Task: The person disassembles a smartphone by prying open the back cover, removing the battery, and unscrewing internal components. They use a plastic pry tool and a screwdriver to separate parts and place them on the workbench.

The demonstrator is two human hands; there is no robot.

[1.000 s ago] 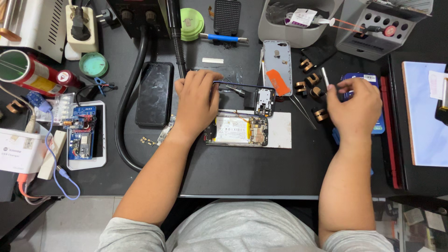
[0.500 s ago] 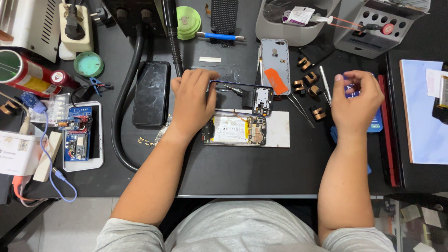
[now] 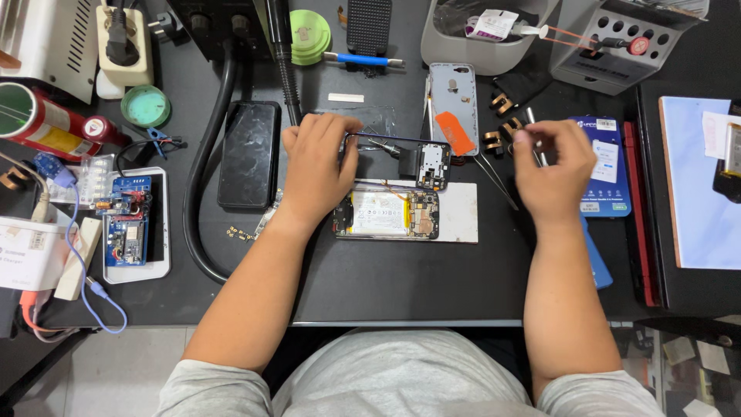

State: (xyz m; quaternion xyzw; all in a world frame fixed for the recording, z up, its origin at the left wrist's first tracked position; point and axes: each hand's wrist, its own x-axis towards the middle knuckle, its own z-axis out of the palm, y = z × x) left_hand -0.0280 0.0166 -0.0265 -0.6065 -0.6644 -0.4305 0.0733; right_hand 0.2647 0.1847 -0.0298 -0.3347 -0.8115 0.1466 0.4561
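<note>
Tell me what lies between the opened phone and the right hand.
In the head view, between the opened phone and the right hand lie the bare end of the white pad and thin tweezers on the black mat.

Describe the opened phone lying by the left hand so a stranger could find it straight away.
Start at the black workbench and find the white rectangular pad at its middle. The opened phone lies along that pad, just right of the left hand, back cover off. Unlike the intact black phone further left, it shows a pale battery and bare circuit boards.
</note>
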